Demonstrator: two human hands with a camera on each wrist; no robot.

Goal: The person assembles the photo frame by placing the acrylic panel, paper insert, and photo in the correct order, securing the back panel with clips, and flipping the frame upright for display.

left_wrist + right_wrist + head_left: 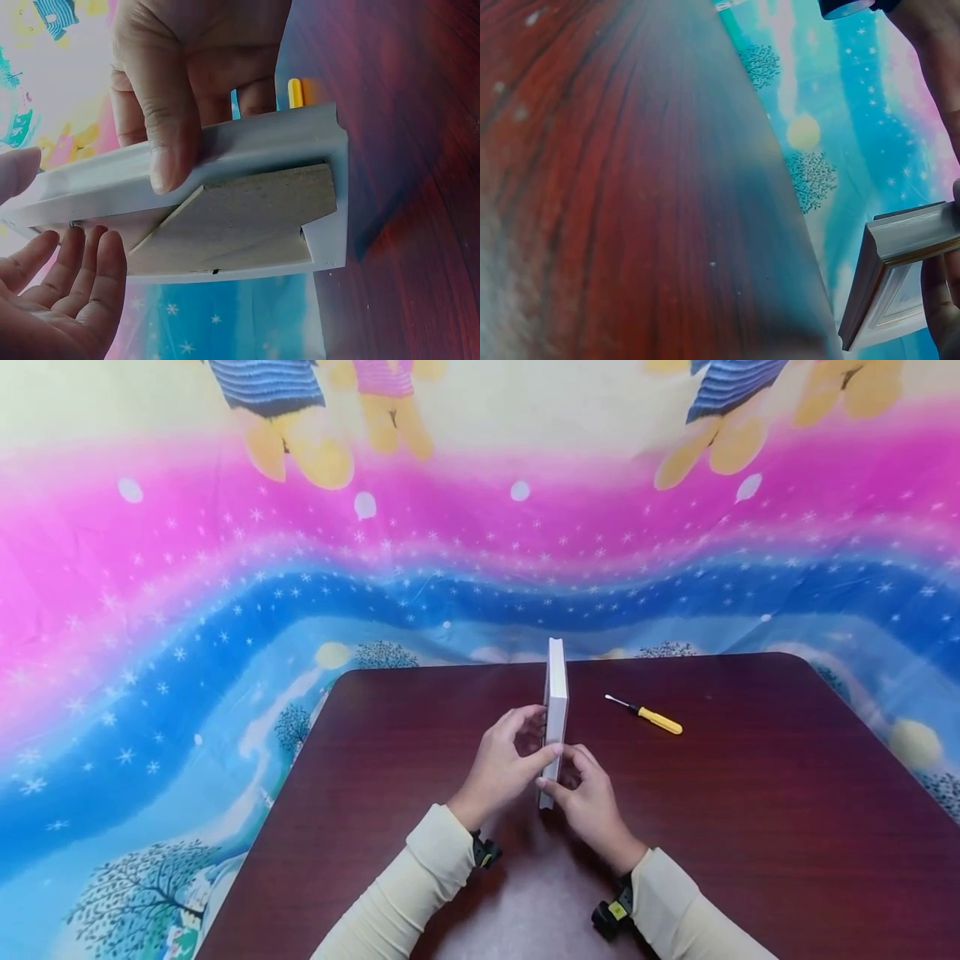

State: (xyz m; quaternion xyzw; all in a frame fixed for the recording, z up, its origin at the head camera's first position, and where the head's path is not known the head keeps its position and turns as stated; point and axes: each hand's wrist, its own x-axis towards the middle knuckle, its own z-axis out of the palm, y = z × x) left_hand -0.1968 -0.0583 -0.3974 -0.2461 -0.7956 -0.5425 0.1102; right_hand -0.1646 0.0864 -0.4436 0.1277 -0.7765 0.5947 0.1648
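Observation:
A white picture frame (557,718) stands upright, edge-on, between the two hands. My left hand (495,768) holds it from the left, its thumb at the near edge and its bent fingers by the back. Lower on the right, my right hand (597,806) grips the border, the thumb lying over the edge. The left wrist view shows the back, where a greyish-brown backing board (255,217) with a slanted edge sits inside the rim. In the right wrist view, a moulded corner of the picture frame (911,232) shows, and most of the right hand is cut off.
A screwdriver (654,718) with a yellow handle lies on the dark red-brown table (750,827), right of the picture frame and farther back. A colourful printed cloth (480,535) hangs behind the table. Both wrists wear black camera straps.

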